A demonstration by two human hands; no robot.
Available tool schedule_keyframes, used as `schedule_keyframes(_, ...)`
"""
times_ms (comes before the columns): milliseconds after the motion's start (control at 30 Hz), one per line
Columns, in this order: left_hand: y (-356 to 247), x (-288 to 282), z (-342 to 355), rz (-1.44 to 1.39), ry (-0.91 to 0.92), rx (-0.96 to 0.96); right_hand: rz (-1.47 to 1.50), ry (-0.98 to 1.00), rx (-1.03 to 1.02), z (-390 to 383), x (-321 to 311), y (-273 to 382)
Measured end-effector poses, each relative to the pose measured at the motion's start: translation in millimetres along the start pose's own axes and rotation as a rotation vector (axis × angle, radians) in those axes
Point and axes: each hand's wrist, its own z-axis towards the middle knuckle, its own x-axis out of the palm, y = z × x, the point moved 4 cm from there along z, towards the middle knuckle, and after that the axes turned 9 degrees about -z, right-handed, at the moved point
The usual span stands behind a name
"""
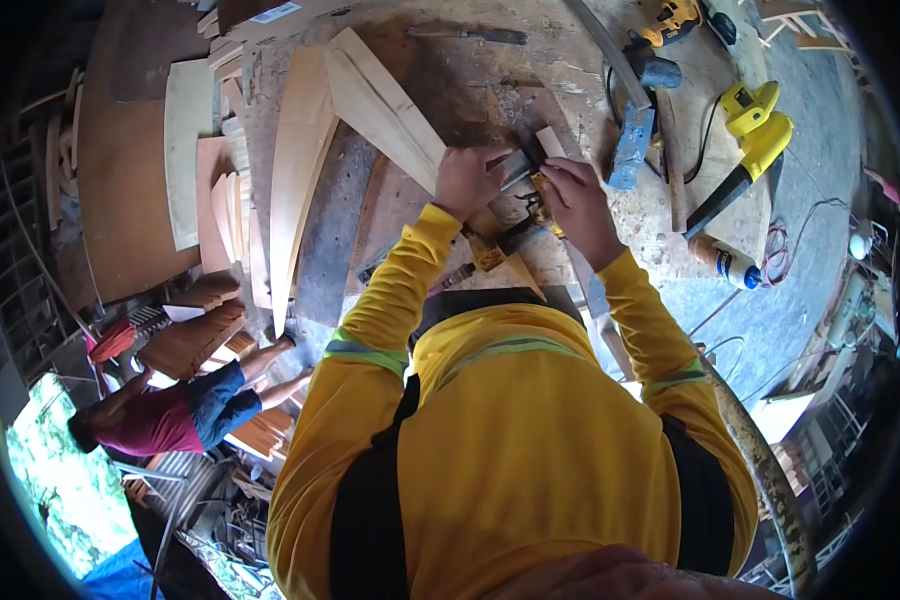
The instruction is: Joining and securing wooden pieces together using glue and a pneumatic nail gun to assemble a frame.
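My left hand point(470, 182) is closed, its fingertips pinching a flat grey metal piece point(516, 168). Across from it, my right hand point(582, 212) curls over a small pale wood block point(549, 142) and a dark strip beside it; what exactly its fingers grip is partly hidden. Just below both hands, close to my body, lies a yellow and black power tool point(490, 252), partly covered by my right hand. A long pale board point(385, 105) runs up to my left hand and ends beside it.
Another long board point(303, 165) lies left. At right are a yellow blower point(758, 125), a blue block point(631, 148), a mallet point(655, 70), a glue bottle point(725, 262) and a cordless drill point(673, 20). A chisel point(470, 34) lies at the far side. A person point(175, 415) handles boards at lower left.
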Motion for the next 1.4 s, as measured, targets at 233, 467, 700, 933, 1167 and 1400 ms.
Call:
schedule_keyframes(233, -11.0, -10.7, -8.2, 0.303, -0.103, 0.740, 0.064, -0.074, 0.156, -20.4, -11.1, -3.8)
schedule_keyframes(467, 1.3, -11.8, 10.0, -0.178, 0.033, 0.164, 0.087, -0.069, 0.173, -42.1, -3.1, -15.8)
schedule_keyframes(700, 13.8, -21.6, 4.2, -0.597, 0.076, -0.099, 0.100, -0.051, 0.138, -18.0, -16.1, 19.4)
schedule_keyframes(933, 14.1, -7.5, -7.9, -0.806, 0.434, -0.338, -0.137, 0.047, -0.332, -1.5, 15.0, 24.9)
schedule_keyframes(1167, 4.1, -17.7, -10.5, -0.326, -0.092, 0.306, -0.302, 0.057, -0.429, 14.7, 26.3, 5.1)
schedule_keyframes(1400, 10.6, -4.3, -17.2, -0.198, -0.144, 0.379, -0.377, 0.149, -0.486, 25.7, 33.8, 6.2)
